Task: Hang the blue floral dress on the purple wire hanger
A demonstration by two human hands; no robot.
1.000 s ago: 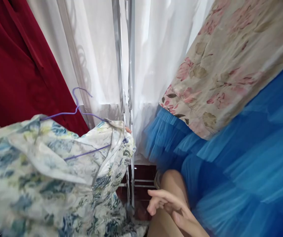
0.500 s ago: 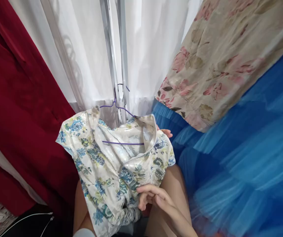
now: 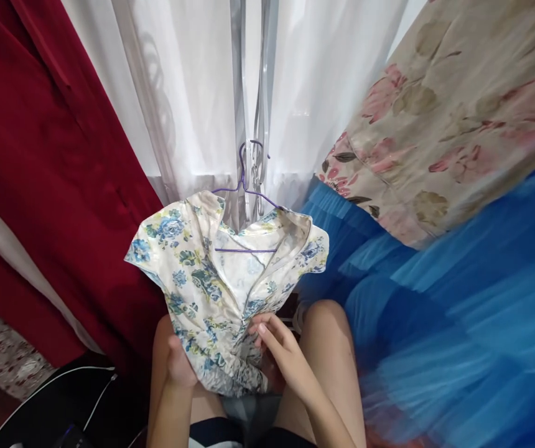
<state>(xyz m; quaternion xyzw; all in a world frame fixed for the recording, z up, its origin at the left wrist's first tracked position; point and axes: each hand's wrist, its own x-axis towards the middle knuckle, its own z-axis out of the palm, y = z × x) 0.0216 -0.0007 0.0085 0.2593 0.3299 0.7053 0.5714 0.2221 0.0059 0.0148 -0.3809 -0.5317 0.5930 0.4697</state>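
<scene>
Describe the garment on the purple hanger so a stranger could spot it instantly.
Start from the white curtain, between the red fabric and the blue tulle. Before its lower edge, a purple hanger carries the short-sleeved garment. Its white, blue-flowered print sets it apart from the pink-flowered beige cloth at right.

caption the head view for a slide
Left hand and right hand at a floral garment on a purple hanger.

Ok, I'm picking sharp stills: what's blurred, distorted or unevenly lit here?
Head view: the blue tulle at right looks smeared, while the blue-floral short-sleeved garment is fairly crisp; head view: the white curtain is bright, the lower left dim; head view: the red cloth slants outward, probably wide-lens distortion.
</scene>
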